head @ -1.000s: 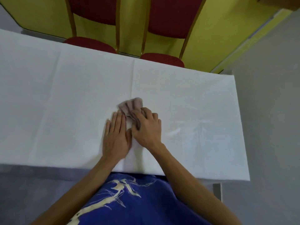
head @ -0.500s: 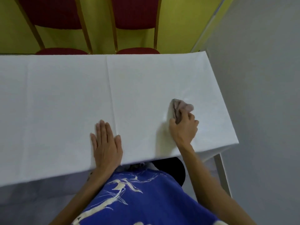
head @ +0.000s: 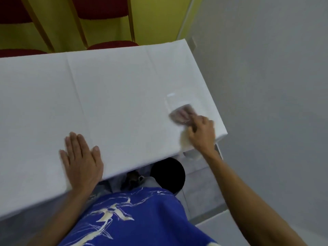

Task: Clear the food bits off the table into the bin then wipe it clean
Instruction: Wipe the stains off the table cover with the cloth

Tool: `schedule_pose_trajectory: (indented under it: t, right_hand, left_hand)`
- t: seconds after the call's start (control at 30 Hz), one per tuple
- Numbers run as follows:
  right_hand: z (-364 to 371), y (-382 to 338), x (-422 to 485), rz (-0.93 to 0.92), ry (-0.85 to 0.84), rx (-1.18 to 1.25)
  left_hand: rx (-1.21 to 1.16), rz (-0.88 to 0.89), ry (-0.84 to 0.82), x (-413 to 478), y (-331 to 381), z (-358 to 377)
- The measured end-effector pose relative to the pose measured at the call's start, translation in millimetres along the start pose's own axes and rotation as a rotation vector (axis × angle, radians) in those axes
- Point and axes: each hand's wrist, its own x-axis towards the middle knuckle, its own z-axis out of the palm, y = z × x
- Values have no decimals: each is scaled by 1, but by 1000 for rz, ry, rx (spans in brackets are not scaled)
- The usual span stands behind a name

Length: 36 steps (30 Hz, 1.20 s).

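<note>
Pinkish cloth (head: 182, 115), gripped in curled fingers by the right hand (head: 202, 134), has swept from the middle of the table (head: 124, 103) to its right end. The left hand (head: 82, 160) lies flat, fingers straight, by the near edge. Wiping looks nearly done.

The person is wearing a royal-blue shirt (head: 147, 208) — cream brush-stroke markings are running across its front, thick in some places and thin and scribbled in others. A patch of grey garment (head: 148, 181) is showing at the waist. Both forearms are showing bare, uncovered down to the left hand (head: 83, 164) and the right hand (head: 202, 135).
</note>
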Motion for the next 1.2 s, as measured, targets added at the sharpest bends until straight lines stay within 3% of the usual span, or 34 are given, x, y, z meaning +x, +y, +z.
schedule_pose_trajectory:
  t: [0.07,0.13,0.3,0.37,0.47,0.57,0.67,0.8,0.87,0.97,1.07,1.2]
  right_hand:
    - [-12,37,7,209,87,0]
    - [-11,38,6,280,100,-33]
    - [5,-31,-13,396,23,-37]
    - [14,-79,-45,256,-52,32]
    - [24,-139,-100,-110,-163,55]
    - [23,-128,-105,-346,-199,28]
    - [10,-80,-83,-191,-106,27]
    - [-6,-22,-57,223,15,12]
    - [-6,-25,-51,385,-9,9]
    - [6,-73,-58,472,-17,-27]
    - [24,-146,-91,359,-63,15]
    - [53,-252,-152,-22,-144,80]
  left_hand:
    - [8,2,6,-1,1,0]
    - [15,-2,9,-1,3,1]
    - [16,-24,-9,-1,4,1]
    - [16,-27,-18,-3,3,1]
    - [-12,-19,-40,-3,2,1]
    - [-25,16,-62,0,-5,-2]
    - [-33,79,-104,0,-14,-8]
    - [-61,68,-185,-9,-23,-20]
    - [-90,21,-201,-19,-33,-29]
    - [-99,-65,-195,-33,-68,-44]
    - [-104,-143,-167,-46,-114,-55]
    - [-105,-268,-92,-55,-181,-73]
